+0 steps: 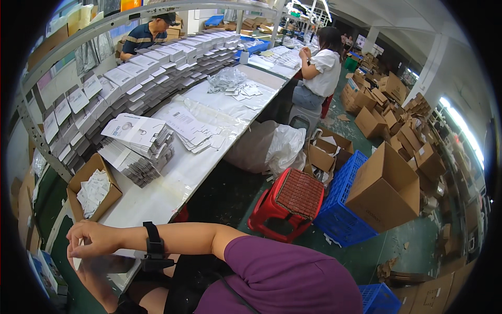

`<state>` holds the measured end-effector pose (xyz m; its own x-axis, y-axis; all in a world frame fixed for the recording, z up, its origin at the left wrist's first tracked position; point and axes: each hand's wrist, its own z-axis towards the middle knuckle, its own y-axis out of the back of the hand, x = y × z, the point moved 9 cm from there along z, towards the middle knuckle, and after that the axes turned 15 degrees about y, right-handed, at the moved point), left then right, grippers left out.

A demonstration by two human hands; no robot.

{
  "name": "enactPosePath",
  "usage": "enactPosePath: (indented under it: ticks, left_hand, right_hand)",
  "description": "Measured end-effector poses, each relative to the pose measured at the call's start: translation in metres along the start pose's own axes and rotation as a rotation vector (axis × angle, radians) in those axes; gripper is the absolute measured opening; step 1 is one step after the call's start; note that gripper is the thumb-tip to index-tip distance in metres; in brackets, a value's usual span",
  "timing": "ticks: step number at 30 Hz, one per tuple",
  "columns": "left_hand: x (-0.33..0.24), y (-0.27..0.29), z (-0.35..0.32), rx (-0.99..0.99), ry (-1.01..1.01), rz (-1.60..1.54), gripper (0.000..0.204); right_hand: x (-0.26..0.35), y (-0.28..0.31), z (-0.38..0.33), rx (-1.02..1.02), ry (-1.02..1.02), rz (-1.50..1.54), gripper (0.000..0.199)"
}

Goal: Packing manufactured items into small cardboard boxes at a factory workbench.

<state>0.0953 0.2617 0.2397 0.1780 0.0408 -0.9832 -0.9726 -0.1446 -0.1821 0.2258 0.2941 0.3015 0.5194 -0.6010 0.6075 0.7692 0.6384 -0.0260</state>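
At the near left end of the table, my right hand (pixel 97 238) is closed, thumb and fingers pinching a thin white piece (pixel 78 255) seen nearly edge-on. My left hand (pixel 97 282) is just below it, close to the lower end of the piece. Motion smears it, and its grip does not show clearly. Beyond my hands, an open cardboard box (pixel 73 196) holds many small white folded papers (pixel 95 191). Stacks of flat white printed cartons (pixel 137 131) lie past that box, with more flat cartons (pixel 185 125) fanned out beside them.
Long rows of white cartons (pixel 146 70) fill the table's far side under a metal frame (pixel 130 15). Two people (pixel 146 36) (pixel 320 68) sit farther along. On my right are a red stool (pixel 287 204), a blue crate (pixel 345 206) and a large cardboard box (pixel 384 191).
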Motion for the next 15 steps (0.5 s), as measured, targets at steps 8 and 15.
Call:
enactPosePath:
  ticks: [8, 15]
  left_hand:
    - [-0.017, 0.001, -0.024, 0.118, -0.152, -0.062, 0.061]
    - [-0.013, -0.019, -0.02, 0.133, -0.119, -0.087, 0.073]
  right_hand:
    - [0.029, -0.026, 0.016, 0.198, 0.428, -0.173, 0.017]
    - [0.027, -0.002, 0.004, 0.357, 0.176, -0.325, 0.026]
